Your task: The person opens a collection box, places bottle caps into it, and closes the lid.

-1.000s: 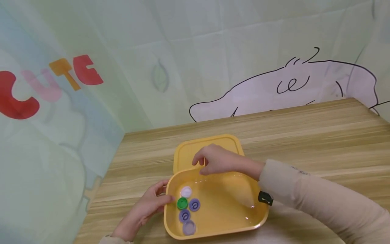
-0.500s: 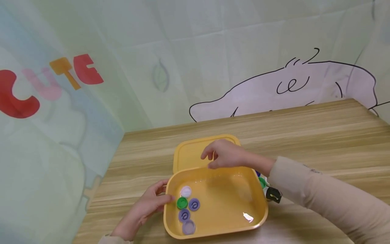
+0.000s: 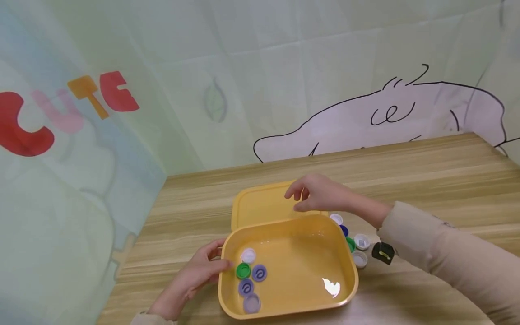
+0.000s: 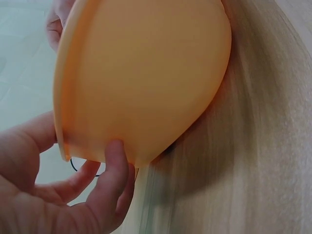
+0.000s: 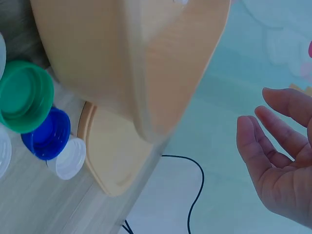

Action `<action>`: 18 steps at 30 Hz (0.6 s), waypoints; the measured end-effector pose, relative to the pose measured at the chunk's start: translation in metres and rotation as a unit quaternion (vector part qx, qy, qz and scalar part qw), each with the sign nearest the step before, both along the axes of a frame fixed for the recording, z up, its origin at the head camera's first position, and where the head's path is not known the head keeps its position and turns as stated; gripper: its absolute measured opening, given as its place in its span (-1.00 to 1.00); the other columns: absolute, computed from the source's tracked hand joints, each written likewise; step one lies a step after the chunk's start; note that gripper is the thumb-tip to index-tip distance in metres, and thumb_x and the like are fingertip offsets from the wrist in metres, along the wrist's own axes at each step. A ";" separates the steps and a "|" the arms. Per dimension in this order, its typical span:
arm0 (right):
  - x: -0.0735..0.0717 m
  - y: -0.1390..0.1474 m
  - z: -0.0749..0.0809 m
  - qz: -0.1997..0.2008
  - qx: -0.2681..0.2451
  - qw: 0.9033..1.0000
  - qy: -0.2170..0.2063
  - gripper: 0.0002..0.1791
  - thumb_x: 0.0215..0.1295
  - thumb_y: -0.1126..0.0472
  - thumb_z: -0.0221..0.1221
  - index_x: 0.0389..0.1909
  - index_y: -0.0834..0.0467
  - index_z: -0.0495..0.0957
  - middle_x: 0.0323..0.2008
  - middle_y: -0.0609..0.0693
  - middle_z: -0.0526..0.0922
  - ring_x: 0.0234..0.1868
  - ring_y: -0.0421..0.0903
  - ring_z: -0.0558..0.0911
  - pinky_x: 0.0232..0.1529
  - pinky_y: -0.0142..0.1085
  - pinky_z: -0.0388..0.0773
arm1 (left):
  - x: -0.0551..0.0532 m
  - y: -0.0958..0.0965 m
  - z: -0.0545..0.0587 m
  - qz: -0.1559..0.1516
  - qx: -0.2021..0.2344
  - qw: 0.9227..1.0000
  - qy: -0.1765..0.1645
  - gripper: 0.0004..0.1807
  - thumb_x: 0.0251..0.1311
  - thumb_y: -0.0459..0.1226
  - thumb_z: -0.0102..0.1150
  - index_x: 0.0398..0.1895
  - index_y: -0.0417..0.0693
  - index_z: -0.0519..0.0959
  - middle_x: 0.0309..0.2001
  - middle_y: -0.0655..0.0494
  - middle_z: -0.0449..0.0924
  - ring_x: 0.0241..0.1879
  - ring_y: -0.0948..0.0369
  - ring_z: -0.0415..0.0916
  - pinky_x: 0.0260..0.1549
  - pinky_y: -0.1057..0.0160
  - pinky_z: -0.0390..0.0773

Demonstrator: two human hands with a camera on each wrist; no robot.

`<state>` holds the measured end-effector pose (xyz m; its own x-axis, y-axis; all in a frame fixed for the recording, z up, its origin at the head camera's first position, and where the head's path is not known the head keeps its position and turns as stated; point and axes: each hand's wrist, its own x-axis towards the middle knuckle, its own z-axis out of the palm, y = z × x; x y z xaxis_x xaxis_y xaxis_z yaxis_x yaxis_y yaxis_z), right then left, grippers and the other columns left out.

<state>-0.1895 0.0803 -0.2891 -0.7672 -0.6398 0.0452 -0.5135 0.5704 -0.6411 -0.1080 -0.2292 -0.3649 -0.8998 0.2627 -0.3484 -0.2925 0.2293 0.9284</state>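
Observation:
A yellow plastic box stands on the wooden table. My left hand grips its left side, thumb over the rim and fingers against the outer wall, as the left wrist view also shows. Inside at the left lie several bottle caps: a pale pink one, a green one and purple ones, including this cap. My right hand hovers above the yellow lid behind the box. Its fingers are loosely bent and hold nothing; the right wrist view shows a gap between thumb and fingers.
Right of the box, more caps lie on the table: a blue cap, a green cap and several white ones, such as this cap. A small black device sits by the right sleeve. A printed curtain hangs behind.
My right hand has moved up and to the right, from over the box's back rim to above the lid. Caps right of the box have come into sight. The left hand has stayed put.

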 end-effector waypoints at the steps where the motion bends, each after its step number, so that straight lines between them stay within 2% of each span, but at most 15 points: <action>1: 0.000 0.002 0.001 0.001 -0.003 1.000 0.002 -0.71 0.10 0.30 0.26 -0.11 0.22 0.61 -0.33 -0.03 0.58 -0.28 -0.07 0.52 -0.35 -0.40 0.58 | 0.000 0.000 0.000 -0.001 0.000 1.000 0.001 -0.28 0.02 -0.41 0.12 0.29 -0.42 0.13 -0.02 -0.19 0.43 -0.22 0.13 0.55 -0.25 0.10 0.64; 18: -0.005 0.035 0.006 -0.046 -0.021 0.999 0.007 -0.71 0.14 0.29 0.25 -0.09 0.21 0.60 -0.28 0.02 0.59 -0.22 -0.04 0.52 -0.34 -0.35 0.60 | 0.000 0.000 0.002 0.004 -0.005 1.000 0.000 -0.26 0.00 -0.42 0.13 0.30 -0.42 0.12 -0.01 -0.21 0.42 -0.21 0.13 0.54 -0.23 0.11 0.64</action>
